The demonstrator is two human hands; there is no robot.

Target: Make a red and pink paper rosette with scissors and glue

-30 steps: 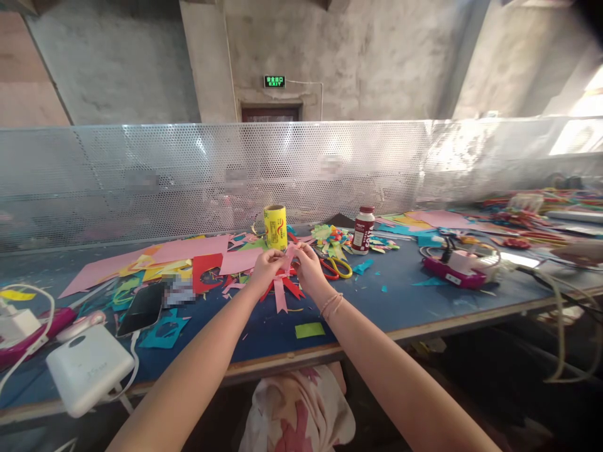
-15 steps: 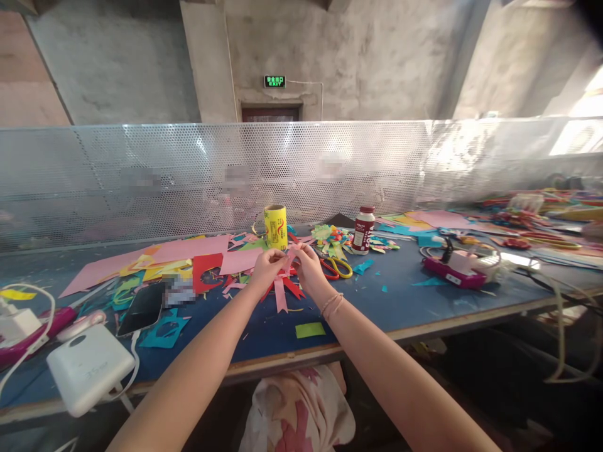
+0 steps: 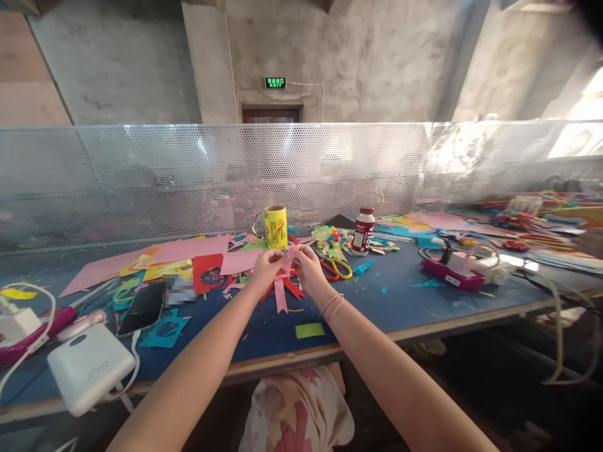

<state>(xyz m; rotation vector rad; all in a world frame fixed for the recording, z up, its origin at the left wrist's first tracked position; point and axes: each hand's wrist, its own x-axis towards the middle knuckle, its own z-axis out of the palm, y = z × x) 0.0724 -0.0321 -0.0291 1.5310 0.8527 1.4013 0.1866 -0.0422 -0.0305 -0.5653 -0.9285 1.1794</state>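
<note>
Both of my hands meet above the middle of the blue table. My left hand (image 3: 269, 269) and my right hand (image 3: 308, 266) pinch a small pink paper piece (image 3: 291, 252) between their fingertips; its exact shape is partly hidden by the fingers. Below them a pink paper strip (image 3: 281, 296) with a notched end hangs or lies over red paper strips (image 3: 294, 289). Scissors with red and yellow handles (image 3: 338, 270) lie just right of my right hand. Behind the hands stands a yellow roll of tape (image 3: 276, 227), upright.
A dark red bottle (image 3: 363, 231) stands by a colourful paper flower cluster (image 3: 330, 238). Pink sheets (image 3: 188, 251) and paper scraps spread left. A phone (image 3: 142, 307), white power bank (image 3: 91, 368) and purple power strip (image 3: 455, 275) with cables lie around. A perforated screen (image 3: 282, 169) borders the back.
Hardly anything differs. My hands stay at the same spot on the pink paper, with only slight finger movement. At the far right edge a blurred shape has appeared over the papers.
</note>
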